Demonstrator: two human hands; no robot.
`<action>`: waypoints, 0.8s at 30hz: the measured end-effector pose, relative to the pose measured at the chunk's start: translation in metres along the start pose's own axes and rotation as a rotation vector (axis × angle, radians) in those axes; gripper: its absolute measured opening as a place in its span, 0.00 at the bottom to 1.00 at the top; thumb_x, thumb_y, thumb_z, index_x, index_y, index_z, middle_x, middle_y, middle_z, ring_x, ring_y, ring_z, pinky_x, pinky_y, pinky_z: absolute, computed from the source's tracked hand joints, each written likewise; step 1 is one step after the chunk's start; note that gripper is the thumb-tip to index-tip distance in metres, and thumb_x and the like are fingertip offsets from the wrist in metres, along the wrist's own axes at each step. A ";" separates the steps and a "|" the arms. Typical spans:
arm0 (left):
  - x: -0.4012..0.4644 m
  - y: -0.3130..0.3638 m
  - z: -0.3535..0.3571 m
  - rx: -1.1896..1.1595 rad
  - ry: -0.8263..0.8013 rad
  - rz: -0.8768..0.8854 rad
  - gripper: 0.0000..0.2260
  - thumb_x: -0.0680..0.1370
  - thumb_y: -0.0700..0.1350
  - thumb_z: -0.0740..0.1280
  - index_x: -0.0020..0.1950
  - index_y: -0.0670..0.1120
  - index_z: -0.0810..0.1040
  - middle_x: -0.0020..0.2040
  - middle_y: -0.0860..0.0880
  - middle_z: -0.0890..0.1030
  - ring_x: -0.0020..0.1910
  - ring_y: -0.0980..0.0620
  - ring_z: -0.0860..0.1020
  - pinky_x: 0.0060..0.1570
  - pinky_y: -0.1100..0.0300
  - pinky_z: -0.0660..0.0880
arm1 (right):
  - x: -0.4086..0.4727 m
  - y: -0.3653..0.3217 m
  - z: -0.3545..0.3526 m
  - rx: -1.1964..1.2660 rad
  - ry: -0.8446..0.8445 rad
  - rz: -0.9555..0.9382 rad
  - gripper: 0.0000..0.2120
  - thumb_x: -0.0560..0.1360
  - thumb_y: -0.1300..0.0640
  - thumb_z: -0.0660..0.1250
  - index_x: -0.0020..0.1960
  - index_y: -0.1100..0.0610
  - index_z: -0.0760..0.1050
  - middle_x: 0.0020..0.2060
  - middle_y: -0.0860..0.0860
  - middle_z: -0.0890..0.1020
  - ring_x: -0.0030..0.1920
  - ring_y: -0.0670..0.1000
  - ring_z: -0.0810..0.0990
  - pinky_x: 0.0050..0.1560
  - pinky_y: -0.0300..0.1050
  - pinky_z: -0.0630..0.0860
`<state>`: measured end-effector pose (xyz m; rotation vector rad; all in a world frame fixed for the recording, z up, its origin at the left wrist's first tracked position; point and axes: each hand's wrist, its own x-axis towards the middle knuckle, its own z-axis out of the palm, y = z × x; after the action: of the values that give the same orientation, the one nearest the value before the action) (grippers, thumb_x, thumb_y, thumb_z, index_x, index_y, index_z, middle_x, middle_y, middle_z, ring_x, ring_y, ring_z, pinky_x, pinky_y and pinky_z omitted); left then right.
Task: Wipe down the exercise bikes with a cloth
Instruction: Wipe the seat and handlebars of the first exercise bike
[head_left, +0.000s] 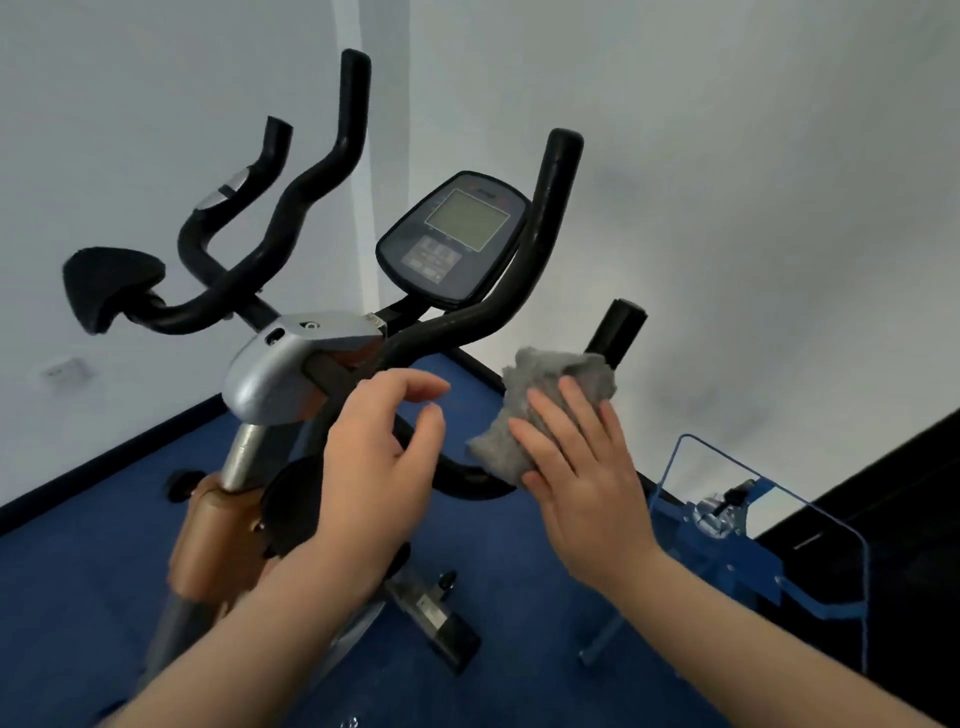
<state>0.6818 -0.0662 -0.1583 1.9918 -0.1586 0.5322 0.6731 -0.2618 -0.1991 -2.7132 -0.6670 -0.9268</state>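
We stand over the exercise bike (270, 374), handlebars and console (452, 236) ahead, blue floor (78, 587) beneath. A second, blue machine (727, 561) sits to our right, not yet touched by the look of it.

The right handlebar (550, 218) curves from its upright end down to a low bend. The grey cloth (540, 405) is wrapped over the near right branch of the bar, just below a short black grip end (618, 332).

Step in hand, as we judge it: wiping this bar. To do it well, we close the cloth around the tube and draw it along the full curve, tip to clamp, turning to fresh cloth as it soils.

Right hand (582, 467): fingers nearly straight, pressing the cloth flat against the bar, wrist angled in from lower right. Grip wide, not wrapped.

Left hand (379, 452): loosely curled, holding nothing, poised just over the bar's lower bend; we cannot tell whether it touches.
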 end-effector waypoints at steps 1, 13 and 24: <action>-0.001 -0.001 -0.004 0.045 0.016 0.019 0.08 0.74 0.49 0.61 0.50 0.56 0.76 0.47 0.62 0.77 0.49 0.63 0.75 0.45 0.71 0.69 | 0.003 0.001 -0.002 -0.057 -0.055 -0.098 0.17 0.82 0.52 0.53 0.65 0.56 0.72 0.67 0.56 0.74 0.73 0.59 0.62 0.73 0.60 0.56; -0.004 -0.034 -0.033 0.571 0.187 0.002 0.10 0.80 0.48 0.55 0.52 0.51 0.75 0.47 0.54 0.79 0.47 0.53 0.74 0.44 0.59 0.64 | 0.036 -0.048 -0.001 -0.371 -0.378 -0.293 0.17 0.78 0.49 0.55 0.48 0.61 0.74 0.35 0.54 0.73 0.34 0.56 0.72 0.41 0.52 0.74; -0.004 -0.036 -0.030 0.625 0.207 0.013 0.11 0.80 0.50 0.55 0.52 0.52 0.75 0.47 0.56 0.79 0.45 0.55 0.74 0.44 0.64 0.60 | 0.087 -0.066 0.024 0.010 -0.614 -0.145 0.15 0.80 0.45 0.51 0.57 0.56 0.60 0.47 0.52 0.65 0.30 0.51 0.64 0.25 0.43 0.53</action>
<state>0.6817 -0.0237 -0.1781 2.5169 0.1433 0.8700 0.7153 -0.1654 -0.1613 -2.9696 -0.9720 -0.0836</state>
